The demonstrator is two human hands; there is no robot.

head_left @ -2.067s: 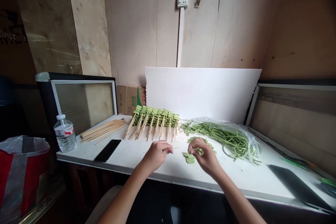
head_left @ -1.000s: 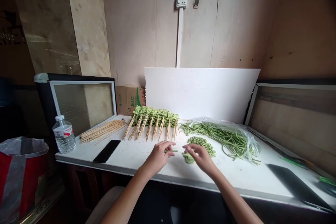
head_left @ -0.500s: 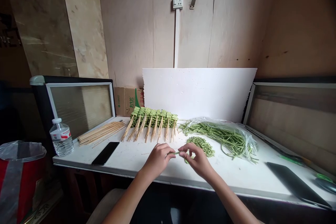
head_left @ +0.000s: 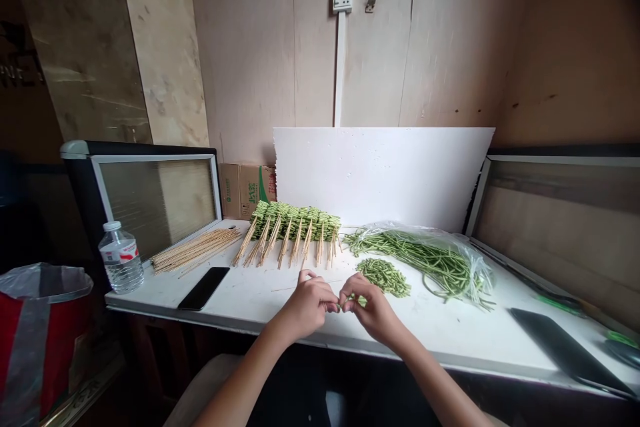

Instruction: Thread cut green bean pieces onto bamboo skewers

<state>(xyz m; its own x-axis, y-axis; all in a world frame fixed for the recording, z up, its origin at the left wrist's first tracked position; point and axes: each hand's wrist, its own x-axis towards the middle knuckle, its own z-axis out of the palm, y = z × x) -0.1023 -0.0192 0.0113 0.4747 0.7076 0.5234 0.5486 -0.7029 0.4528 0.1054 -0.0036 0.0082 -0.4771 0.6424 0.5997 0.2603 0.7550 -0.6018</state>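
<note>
My left hand (head_left: 311,305) and my right hand (head_left: 367,303) meet above the table's front part, fingertips pinched. Between them a short bit of green bean (head_left: 340,307) shows; the fingers cover most of it. Behind my left hand a thin skewer (head_left: 283,289) lies on the table. Just beyond my right hand is a heap of cut green bean pieces (head_left: 384,277), with a few more pieces close to its fingers. Farther back stand rows of bean pieces threaded on skewers (head_left: 295,223), their bare sticks pointing toward me.
Long green beans (head_left: 425,253) lie in a clear plastic bag at the right. Loose skewers (head_left: 195,250), a black phone (head_left: 204,288) and a water bottle (head_left: 121,259) occupy the left. A dark flat device (head_left: 565,350) rests at the right edge. A white foam board (head_left: 385,177) stands behind.
My hands have drawn closer together and slightly toward me. The bean piece that showed between them is now mostly covered by fingers. The view has shifted a little.
</note>
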